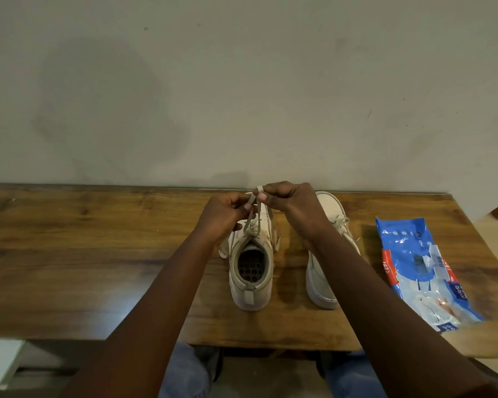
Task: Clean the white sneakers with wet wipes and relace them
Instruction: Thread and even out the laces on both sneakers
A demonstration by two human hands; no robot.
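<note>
Two white sneakers stand on the wooden table (84,254), heels toward me. The left sneaker (251,271) shows its open collar and dark insole. Its pale shoelace (253,216) rises from the top eyelets to my hands. My left hand (223,214) pinches one strand, and my right hand (288,201) pinches a small loop of the lace, both held above the shoe's tongue. The right sneaker (324,280) sits beside it, partly hidden by my right forearm, its lace tied in a bow (339,219).
A blue and white pack of wet wipes (414,268) lies flat at the table's right end. The table's far edge meets a plain wall (242,96). A white surface (0,360) shows at the lower left, and my knees in jeans sit under the near edge.
</note>
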